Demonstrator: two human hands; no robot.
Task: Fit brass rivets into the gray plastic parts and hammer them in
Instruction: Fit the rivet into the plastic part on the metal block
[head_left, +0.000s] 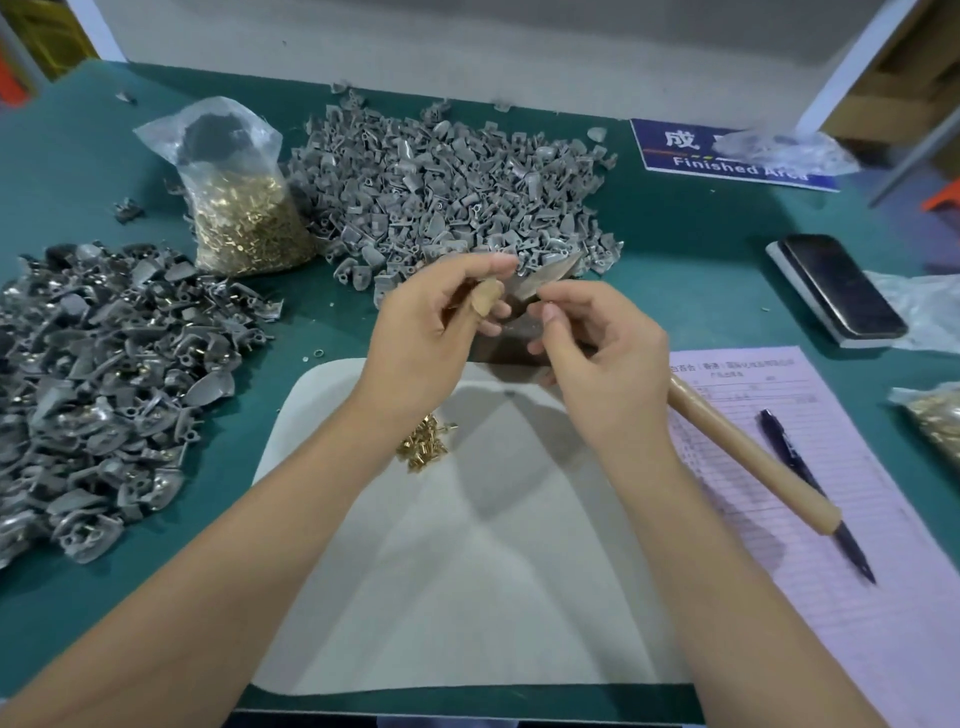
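I have both hands raised over the tabletop (675, 249), meeting above the white mat (467, 571). My left hand (436, 332) pinches a gray plastic part (540, 278), its long axis pointing up and right. My right hand (597, 353) sits just beside it, fingertips curled; I cannot tell if they hold a rivet. The hammer handle (748, 452) lies nearer my right.

A green desk (675, 244) carries a white mat (467, 571) at its near edge, with a small heap of brass rivets (423, 441) on the mat. On the desk lie two piles of gray plastic parts (452, 187) (93, 374), a bag of rivets (244, 208), a pink form (857, 519), a pen (810, 478), a wooden handle (748, 457), a phone (841, 286) and a blue sign (727, 156).
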